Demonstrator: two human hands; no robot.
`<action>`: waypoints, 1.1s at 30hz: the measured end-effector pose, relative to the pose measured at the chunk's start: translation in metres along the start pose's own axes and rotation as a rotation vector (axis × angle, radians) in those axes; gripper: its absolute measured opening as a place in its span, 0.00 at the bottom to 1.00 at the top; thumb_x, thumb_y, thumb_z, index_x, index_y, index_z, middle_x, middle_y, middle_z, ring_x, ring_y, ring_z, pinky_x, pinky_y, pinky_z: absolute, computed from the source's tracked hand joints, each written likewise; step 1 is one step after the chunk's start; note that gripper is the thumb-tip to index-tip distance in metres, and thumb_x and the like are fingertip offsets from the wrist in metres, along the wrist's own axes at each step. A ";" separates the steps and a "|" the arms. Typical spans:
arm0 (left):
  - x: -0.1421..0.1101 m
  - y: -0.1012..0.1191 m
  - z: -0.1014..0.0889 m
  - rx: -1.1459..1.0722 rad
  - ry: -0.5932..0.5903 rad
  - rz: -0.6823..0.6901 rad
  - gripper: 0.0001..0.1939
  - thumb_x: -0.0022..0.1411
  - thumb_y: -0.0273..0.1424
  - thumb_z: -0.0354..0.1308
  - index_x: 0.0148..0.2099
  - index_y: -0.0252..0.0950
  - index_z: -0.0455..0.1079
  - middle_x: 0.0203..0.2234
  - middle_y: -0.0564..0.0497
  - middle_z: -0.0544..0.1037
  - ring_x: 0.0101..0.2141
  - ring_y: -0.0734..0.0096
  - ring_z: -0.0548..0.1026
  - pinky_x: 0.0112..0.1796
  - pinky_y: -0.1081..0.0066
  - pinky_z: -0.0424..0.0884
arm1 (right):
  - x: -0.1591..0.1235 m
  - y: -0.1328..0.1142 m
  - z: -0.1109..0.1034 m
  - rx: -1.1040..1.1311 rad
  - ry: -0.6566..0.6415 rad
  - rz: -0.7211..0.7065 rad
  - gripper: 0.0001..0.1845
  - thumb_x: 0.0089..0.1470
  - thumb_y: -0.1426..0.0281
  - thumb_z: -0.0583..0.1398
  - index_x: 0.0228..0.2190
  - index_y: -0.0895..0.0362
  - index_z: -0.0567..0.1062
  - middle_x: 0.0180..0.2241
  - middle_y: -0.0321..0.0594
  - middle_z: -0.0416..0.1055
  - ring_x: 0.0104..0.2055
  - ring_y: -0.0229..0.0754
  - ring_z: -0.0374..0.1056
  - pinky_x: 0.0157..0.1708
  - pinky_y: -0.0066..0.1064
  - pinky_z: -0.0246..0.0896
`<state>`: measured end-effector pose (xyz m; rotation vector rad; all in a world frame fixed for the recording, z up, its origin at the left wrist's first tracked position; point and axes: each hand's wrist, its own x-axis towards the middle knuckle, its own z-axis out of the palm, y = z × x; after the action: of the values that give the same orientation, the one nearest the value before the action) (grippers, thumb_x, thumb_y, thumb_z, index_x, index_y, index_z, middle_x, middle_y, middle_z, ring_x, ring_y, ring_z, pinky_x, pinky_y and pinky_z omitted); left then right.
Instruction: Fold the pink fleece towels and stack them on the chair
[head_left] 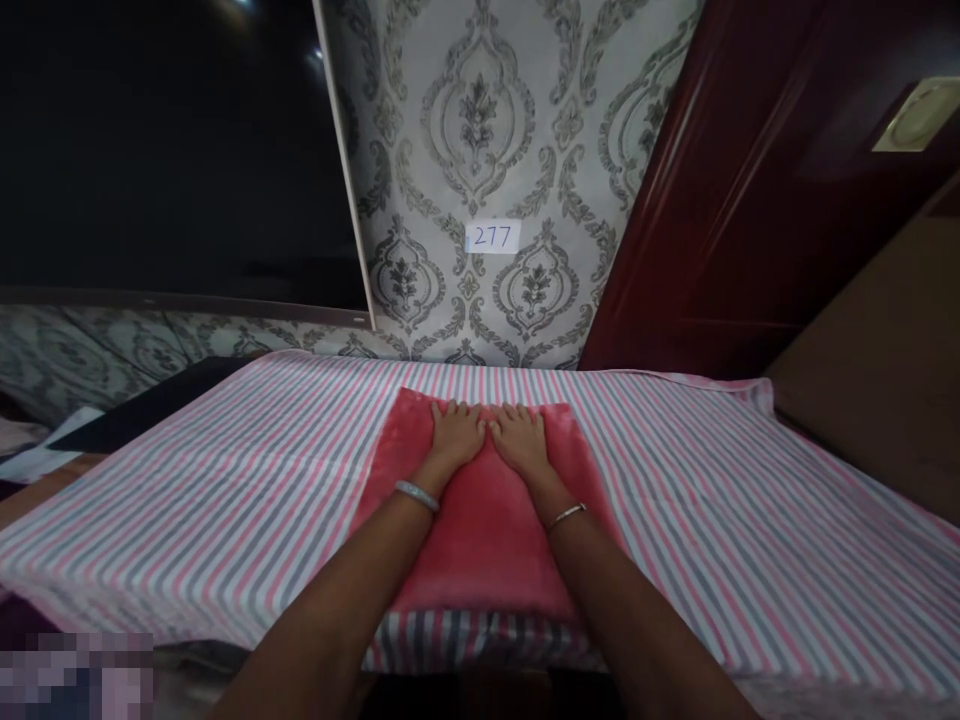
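Note:
A pinkish-red, plush-looking cloth (pixel 487 540) lies spread out in a rough rectangle on the striped tablecloth (pixel 705 480). Near its far edge my left hand (pixel 457 433) rests flat on it, fingers stretched out and pointing away from me. Beside it, only a small gap apart, my right hand (pixel 519 437) presses flat on the same cloth with its fingers extended. Neither hand grips anything. Each wrist wears a bracelet. The near edge of the red cloth reaches close to the front edge of the table.
Patterned wallpaper with a paper label (pixel 493 236) reading 277 rises behind the table. A large dark television screen (pixel 172 150) is at the left, a dark red wooden panel (pixel 720 200) at the right. A black flat item (pixel 161 400) lies by the table's left edge.

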<state>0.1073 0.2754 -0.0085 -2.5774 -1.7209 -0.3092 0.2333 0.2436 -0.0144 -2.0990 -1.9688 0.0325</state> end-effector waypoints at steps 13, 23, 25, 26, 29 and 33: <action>0.000 0.001 0.007 0.012 0.023 -0.009 0.26 0.72 0.36 0.42 0.67 0.36 0.65 0.62 0.37 0.71 0.64 0.46 0.62 0.65 0.36 0.47 | 0.001 0.003 0.010 0.040 0.075 0.002 0.27 0.69 0.64 0.46 0.64 0.51 0.68 0.67 0.42 0.63 0.70 0.53 0.53 0.67 0.53 0.42; -0.024 -0.012 -0.037 -0.038 -0.048 0.055 0.29 0.73 0.42 0.43 0.72 0.40 0.58 0.70 0.40 0.59 0.70 0.47 0.53 0.67 0.39 0.45 | -0.031 0.003 -0.035 0.003 -0.081 -0.044 0.31 0.71 0.58 0.45 0.70 0.52 0.56 0.72 0.45 0.50 0.73 0.55 0.46 0.68 0.55 0.45; -0.053 -0.024 -0.042 -0.023 0.012 0.155 0.30 0.73 0.45 0.45 0.72 0.42 0.58 0.71 0.42 0.58 0.71 0.46 0.51 0.67 0.38 0.40 | -0.058 0.014 -0.035 -0.017 -0.027 -0.120 0.32 0.70 0.56 0.47 0.71 0.49 0.54 0.73 0.43 0.48 0.74 0.56 0.42 0.68 0.57 0.43; -0.070 -0.031 -0.042 -0.015 0.038 0.205 0.31 0.72 0.47 0.46 0.72 0.44 0.57 0.71 0.43 0.58 0.71 0.45 0.50 0.67 0.37 0.38 | -0.074 0.020 -0.033 -0.032 0.007 -0.172 0.33 0.69 0.55 0.48 0.71 0.48 0.54 0.73 0.43 0.47 0.75 0.57 0.41 0.68 0.58 0.41; -0.116 -0.046 -0.032 -0.001 0.026 0.264 0.34 0.70 0.51 0.48 0.73 0.48 0.55 0.71 0.45 0.57 0.71 0.41 0.47 0.66 0.33 0.38 | -0.115 0.035 -0.019 -0.063 0.034 -0.262 0.32 0.68 0.53 0.50 0.70 0.45 0.57 0.73 0.42 0.48 0.74 0.59 0.41 0.68 0.62 0.41; -0.141 -0.050 -0.014 0.011 0.004 0.217 0.35 0.68 0.53 0.51 0.73 0.52 0.54 0.72 0.47 0.56 0.71 0.35 0.45 0.64 0.28 0.39 | -0.136 0.041 -0.002 -0.074 0.048 -0.260 0.31 0.69 0.55 0.49 0.69 0.45 0.58 0.73 0.41 0.49 0.74 0.57 0.42 0.68 0.60 0.41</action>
<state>0.0066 0.1644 -0.0249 -2.7196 -1.4188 -0.2956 0.2631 0.1072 -0.0429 -1.8495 -2.2269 -0.1411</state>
